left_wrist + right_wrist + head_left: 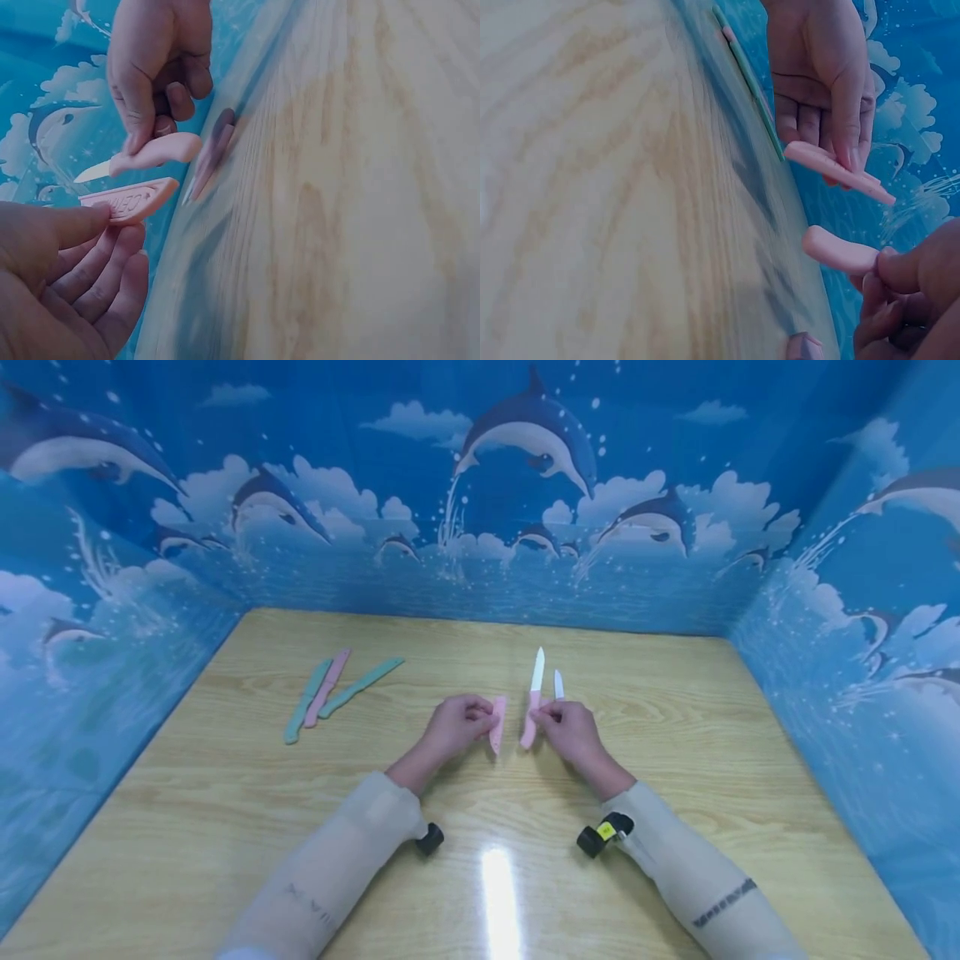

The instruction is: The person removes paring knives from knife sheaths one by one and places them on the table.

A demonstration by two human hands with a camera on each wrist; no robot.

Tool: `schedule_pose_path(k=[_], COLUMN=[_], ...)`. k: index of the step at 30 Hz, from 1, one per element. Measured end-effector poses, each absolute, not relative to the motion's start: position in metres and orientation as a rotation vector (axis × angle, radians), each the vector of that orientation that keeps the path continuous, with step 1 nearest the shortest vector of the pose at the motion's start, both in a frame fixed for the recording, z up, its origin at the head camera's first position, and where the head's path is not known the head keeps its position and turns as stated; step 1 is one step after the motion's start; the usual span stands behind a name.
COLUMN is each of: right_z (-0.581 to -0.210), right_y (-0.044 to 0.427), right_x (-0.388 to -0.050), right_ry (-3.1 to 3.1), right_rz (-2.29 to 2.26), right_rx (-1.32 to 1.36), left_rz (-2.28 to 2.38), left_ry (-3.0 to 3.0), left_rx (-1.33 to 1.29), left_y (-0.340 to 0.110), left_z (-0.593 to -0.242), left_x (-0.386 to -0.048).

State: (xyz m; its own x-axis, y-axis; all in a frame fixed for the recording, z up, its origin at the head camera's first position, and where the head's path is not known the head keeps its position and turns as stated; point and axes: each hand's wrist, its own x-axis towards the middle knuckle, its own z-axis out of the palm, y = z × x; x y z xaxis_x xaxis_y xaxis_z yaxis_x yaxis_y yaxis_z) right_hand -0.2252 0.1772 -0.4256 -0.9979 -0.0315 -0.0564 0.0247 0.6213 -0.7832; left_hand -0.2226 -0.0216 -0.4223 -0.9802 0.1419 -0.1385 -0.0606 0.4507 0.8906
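My left hand pinches a pink knife sheath between thumb and fingers; raised lettering shows on its side in the left wrist view. My right hand grips the pink handle of a knife, whose bare white blade points away from me. Sheath and knife are held side by side above the table, with a gap between them. A second knife with a white blade lies just beyond the right hand, which hides its handle in the head view. That handle looks pinkish in the left wrist view.
On the left of the wooden table lie two green knives, one upright in view and one slanting, with a pink knife between them. A blue dolphin-print curtain encloses the back and sides.
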Motion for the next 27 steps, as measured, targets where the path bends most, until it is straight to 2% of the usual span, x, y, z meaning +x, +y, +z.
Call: schedule_pose_path(k=[11, 27], right_z=[-0.427, -0.436], right_y=[0.179, 0.179], right_x=[-0.233, -0.246], right_ry=[2.765, 2.787], right_rz=[-1.307, -1.17], right_rx=[-0.01, 0.005], left_rz=[1.541, 1.454], left_ry=[2.485, 2.524], left_rx=[0.051, 0.024], left_y=[-0.008, 0.004], left_z=[-0.427, -0.433], left_x=[-0.241, -0.25])
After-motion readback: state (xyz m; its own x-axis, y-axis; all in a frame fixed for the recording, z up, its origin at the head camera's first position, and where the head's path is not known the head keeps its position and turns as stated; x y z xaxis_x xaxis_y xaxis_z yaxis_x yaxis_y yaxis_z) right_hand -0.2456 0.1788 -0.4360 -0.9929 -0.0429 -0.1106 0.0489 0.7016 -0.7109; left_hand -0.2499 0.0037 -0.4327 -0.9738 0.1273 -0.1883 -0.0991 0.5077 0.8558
